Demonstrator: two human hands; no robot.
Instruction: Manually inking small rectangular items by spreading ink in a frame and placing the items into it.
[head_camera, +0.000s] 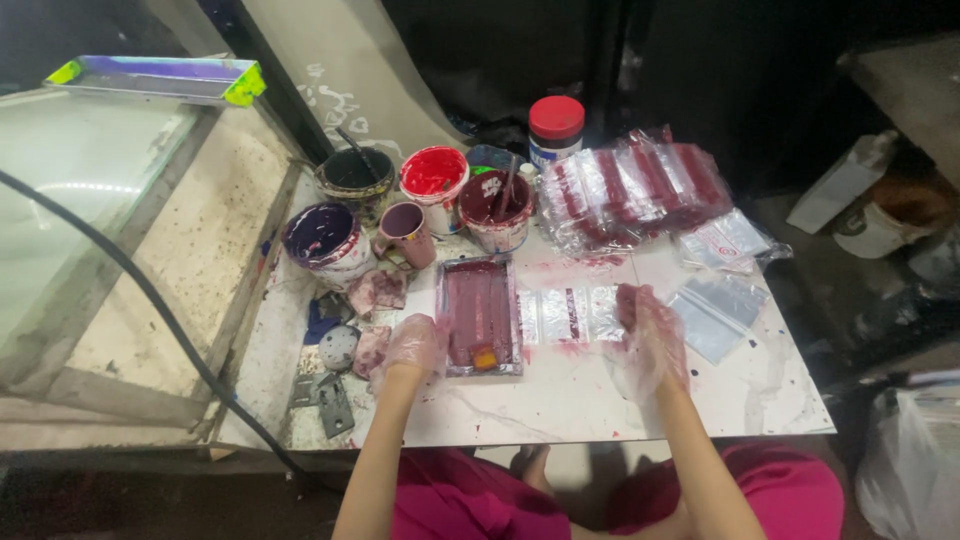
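Seen from above, a person sits at a stained white table (600, 400) with both hands in thin, clear disposable gloves smeared with red. At centre lies a small rectangular tray (479, 314) holding dark red strips, with an orange lump at its near end. The left hand (412, 345) rests against the tray's left edge, its fingers curled loosely; whether it actually grips the rim cannot be told. The right hand (648, 335) lies open and flat on the table, well to the right of the tray, its fingertips near a row of small clear packets (568, 313) that lies just beside the tray's right edge. Farther back sits a heap of filled plastic packets (632, 190) containing red strips, with empty clear bags (715, 310) to the right. Behind the tray stand several paint tubs: one purple (325, 238), one black (353, 178), one bright red (434, 177) and one dark red (495, 207), together with a mauve mug (406, 232) and a red-lidded jar (556, 128). Stained rags (376, 290) lie left of the tray.
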